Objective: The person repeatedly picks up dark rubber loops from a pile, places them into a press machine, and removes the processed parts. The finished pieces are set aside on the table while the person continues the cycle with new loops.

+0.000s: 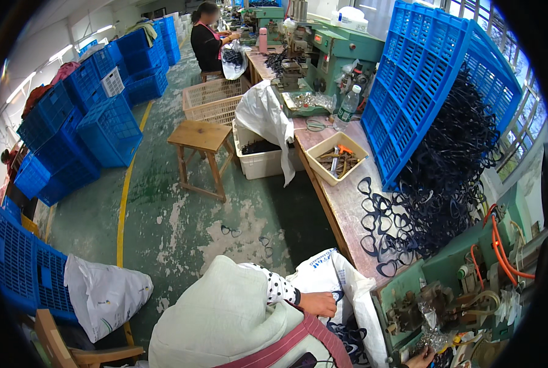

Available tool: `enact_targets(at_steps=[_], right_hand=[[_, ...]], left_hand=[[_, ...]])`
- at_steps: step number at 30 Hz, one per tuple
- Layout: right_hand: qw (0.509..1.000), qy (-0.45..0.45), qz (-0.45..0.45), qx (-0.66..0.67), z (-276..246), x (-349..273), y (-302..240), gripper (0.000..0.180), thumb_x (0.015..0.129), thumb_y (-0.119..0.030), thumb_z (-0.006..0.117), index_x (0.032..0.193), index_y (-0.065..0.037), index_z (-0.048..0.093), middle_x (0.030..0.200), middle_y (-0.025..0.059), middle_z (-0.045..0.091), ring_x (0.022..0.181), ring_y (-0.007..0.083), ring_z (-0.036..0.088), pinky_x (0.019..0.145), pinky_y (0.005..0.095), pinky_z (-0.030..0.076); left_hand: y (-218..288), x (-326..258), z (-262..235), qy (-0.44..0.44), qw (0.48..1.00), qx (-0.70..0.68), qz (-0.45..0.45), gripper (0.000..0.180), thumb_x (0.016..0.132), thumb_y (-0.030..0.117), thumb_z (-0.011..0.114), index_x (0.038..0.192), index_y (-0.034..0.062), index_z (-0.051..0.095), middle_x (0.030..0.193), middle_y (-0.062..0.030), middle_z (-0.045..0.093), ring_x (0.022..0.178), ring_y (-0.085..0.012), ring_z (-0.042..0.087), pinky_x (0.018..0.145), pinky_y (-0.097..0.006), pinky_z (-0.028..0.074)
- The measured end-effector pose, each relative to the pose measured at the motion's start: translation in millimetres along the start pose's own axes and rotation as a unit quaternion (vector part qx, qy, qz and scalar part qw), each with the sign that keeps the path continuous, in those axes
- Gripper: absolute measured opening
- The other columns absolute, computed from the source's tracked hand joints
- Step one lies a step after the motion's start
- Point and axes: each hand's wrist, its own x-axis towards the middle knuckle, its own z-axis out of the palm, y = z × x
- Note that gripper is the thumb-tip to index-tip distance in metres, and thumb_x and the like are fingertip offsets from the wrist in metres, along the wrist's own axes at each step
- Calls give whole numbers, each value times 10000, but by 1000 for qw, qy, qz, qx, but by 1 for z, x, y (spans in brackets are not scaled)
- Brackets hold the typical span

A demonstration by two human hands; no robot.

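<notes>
Head view: left hand [318,303] is loosely curled over the white sack [361,295]; right hand [419,359] is half-hidden; neither hold can be told; dark frames [347,338] are best untangled singly.

A loose, plain top [206,306] in pale grey-green covers the person's left shoulder and upper arm, its matte cloth falling in broad, soft folds. From under it comes a white sleeve [276,287] with black polka dots, ending in a narrow dark cuff [298,297] just above the left hand [318,303]. Over the front of the top runs a wide maroon band [280,340], like an apron strap, marked with fine lengthwise lines and bending sharply into two lengths.
</notes>
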Motion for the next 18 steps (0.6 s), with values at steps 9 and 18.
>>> enact_targets(at_steps=[9,18], right_hand=[[981,-19,15,-194,-5,-1,-4,359,795,-279,770,1084,-73,714,1013,161,704,884,316,667,761,386,527],[988,-121,67,-74,4,10,0,187,924,-98,578,1063,20,619,1006,138,650,907,270,611,832,353,481]], left_hand=[[2,0,-4,-39,999,-7,-17,187,816,162,536,984,102,592,975,-62,561,949,-248,527,852,-395,377],[0,-3,-4,-23,1000,-5,-9,219,810,163,559,1018,113,602,984,-47,575,969,-240,538,852,-392,384]])
